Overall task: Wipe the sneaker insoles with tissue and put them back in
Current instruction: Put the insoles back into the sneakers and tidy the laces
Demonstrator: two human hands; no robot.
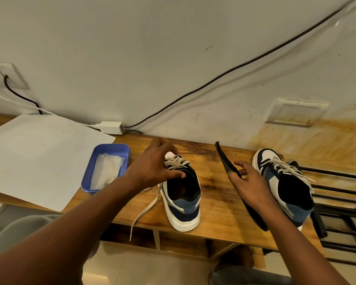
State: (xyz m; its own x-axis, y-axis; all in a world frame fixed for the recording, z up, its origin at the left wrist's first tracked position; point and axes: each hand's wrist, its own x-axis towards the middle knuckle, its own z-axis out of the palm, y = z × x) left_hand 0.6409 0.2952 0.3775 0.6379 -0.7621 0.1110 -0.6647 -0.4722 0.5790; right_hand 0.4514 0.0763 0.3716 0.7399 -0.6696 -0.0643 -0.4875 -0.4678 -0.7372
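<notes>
Beside the sneakers, right hand (249, 182) pinches a black insole (226, 161) (thin, tilted).

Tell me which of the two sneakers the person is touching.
The left sneaker, beside the blue tray: the left hand rests on its tongue. The right sneaker is untouched; the right hand holds an insole.

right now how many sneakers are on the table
2. One sneaker stands mid-table with the left hand on its tongue; the other sneaker stands at the right end, beside the right hand holding an insole.
</notes>
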